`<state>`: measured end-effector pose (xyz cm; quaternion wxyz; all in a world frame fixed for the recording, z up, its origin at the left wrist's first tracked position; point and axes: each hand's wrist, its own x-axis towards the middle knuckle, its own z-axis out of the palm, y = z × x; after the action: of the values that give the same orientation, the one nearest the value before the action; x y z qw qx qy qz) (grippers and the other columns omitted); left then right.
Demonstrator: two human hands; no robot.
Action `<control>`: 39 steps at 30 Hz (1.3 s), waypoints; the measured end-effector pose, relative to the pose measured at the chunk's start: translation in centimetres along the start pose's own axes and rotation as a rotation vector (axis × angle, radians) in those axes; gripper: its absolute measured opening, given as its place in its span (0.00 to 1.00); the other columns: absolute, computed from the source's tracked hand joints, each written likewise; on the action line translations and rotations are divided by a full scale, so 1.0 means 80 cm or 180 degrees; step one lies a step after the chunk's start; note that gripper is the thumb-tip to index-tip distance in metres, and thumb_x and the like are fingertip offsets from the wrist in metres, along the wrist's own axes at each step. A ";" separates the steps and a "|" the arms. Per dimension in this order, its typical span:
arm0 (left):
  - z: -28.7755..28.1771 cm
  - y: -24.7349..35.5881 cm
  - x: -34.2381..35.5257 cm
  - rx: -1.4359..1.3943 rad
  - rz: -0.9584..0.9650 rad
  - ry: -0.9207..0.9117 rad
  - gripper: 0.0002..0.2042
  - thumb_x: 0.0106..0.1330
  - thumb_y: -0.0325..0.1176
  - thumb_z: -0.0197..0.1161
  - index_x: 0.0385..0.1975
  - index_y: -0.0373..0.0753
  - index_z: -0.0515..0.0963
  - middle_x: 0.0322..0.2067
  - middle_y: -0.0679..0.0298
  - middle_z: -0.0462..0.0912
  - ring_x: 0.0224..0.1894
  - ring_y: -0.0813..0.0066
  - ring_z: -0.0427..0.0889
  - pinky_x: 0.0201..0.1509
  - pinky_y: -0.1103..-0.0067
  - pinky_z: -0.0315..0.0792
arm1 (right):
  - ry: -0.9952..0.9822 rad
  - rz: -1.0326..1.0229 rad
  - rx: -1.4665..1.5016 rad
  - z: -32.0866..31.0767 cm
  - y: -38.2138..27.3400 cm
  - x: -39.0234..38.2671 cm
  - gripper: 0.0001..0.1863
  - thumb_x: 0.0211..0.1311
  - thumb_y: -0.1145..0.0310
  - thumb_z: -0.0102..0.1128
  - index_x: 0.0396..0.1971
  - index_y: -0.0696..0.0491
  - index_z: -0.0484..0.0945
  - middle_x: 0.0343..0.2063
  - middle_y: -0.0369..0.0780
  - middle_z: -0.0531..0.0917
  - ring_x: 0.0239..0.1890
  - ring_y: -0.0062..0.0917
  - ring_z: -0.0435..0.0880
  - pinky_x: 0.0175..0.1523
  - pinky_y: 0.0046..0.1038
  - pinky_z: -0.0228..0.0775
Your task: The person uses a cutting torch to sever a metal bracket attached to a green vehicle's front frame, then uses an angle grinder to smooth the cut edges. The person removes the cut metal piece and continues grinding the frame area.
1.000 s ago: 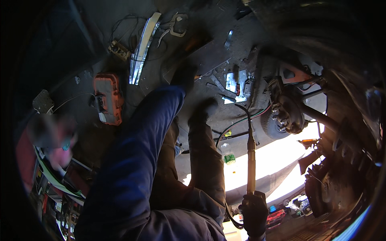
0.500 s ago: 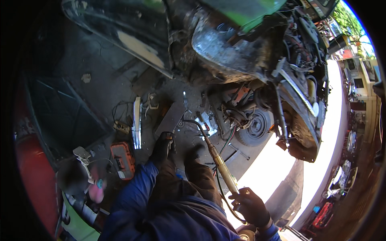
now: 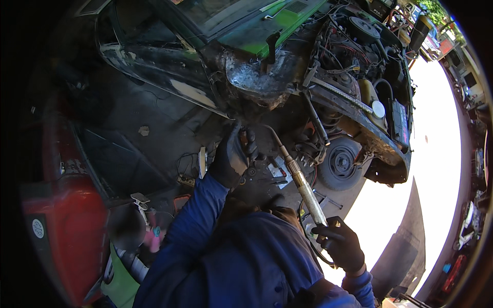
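My right hand [image 3: 341, 245], in a dark glove, is closed around the rear of a brass-coloured gas torch [image 3: 303, 191]. The torch points up and left, and its thin bent tip ends a short way right of my left hand. A dark hose [image 3: 311, 237] loops down beside the grip. My gloved left hand [image 3: 232, 156] is raised in front of the car's lower body, its fingers curled. A small brownish bit shows at those fingers, but what it is cannot be made out. Beyond both hands is the stripped, rusty inner panel [image 3: 254, 77] of the car.
The car's open engine bay [image 3: 354, 51] is at the upper right, above a loose wheel [image 3: 341, 163]. A dark panel [image 3: 120, 159] leans beside a red car body [image 3: 72, 226] on the left. Paper and tools lie on the floor near my feet. Bright sunlight falls at right.
My left hand has risen from low by my legs to near the torch tip. The torch and right hand have shifted slightly right. My view has tilted up, showing more of the car.
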<state>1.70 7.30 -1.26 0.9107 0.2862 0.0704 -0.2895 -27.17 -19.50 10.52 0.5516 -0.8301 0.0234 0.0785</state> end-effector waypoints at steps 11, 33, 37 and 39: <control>0.048 -0.039 -0.029 0.0941 -0.0001 -0.0328 0.12 0.81 0.46 0.63 0.40 0.44 0.78 0.23 0.71 0.69 0.26 0.78 0.72 0.38 0.69 0.77 | 0.0117 -0.0939 -0.0343 -0.042 0.041 -0.013 0.18 0.71 0.62 0.75 0.56 0.52 0.90 0.43 0.43 0.86 0.46 0.36 0.84 0.55 0.37 0.77; 0.142 -0.202 -0.087 0.2085 -0.0516 -0.0028 0.11 0.80 0.39 0.69 0.44 0.38 0.81 0.30 0.72 0.79 0.30 0.87 0.74 0.33 0.81 0.69 | -0.0274 -0.0580 -0.0042 -0.078 0.076 0.019 0.23 0.72 0.65 0.73 0.64 0.50 0.86 0.51 0.46 0.85 0.48 0.39 0.85 0.56 0.38 0.79; 0.150 -0.199 -0.084 0.2156 -0.0460 0.0132 0.11 0.82 0.39 0.67 0.44 0.37 0.80 0.29 0.71 0.77 0.29 0.85 0.73 0.34 0.80 0.69 | -0.0181 0.0005 0.0683 -0.090 0.065 0.015 0.33 0.73 0.67 0.70 0.77 0.51 0.74 0.58 0.48 0.84 0.52 0.38 0.87 0.60 0.37 0.80; 0.152 -0.193 -0.080 0.1738 -0.0573 0.0238 0.11 0.82 0.39 0.65 0.43 0.37 0.80 0.28 0.71 0.76 0.28 0.84 0.72 0.33 0.79 0.68 | 0.0128 0.0653 0.1805 -0.095 0.053 0.012 0.39 0.73 0.68 0.68 0.81 0.52 0.66 0.61 0.49 0.83 0.55 0.36 0.87 0.61 0.36 0.80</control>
<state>-12.80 -6.74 3.29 0.7674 0.5238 0.0485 -0.3666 -25.98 -28.13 9.37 0.7500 -0.6376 0.1389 0.1077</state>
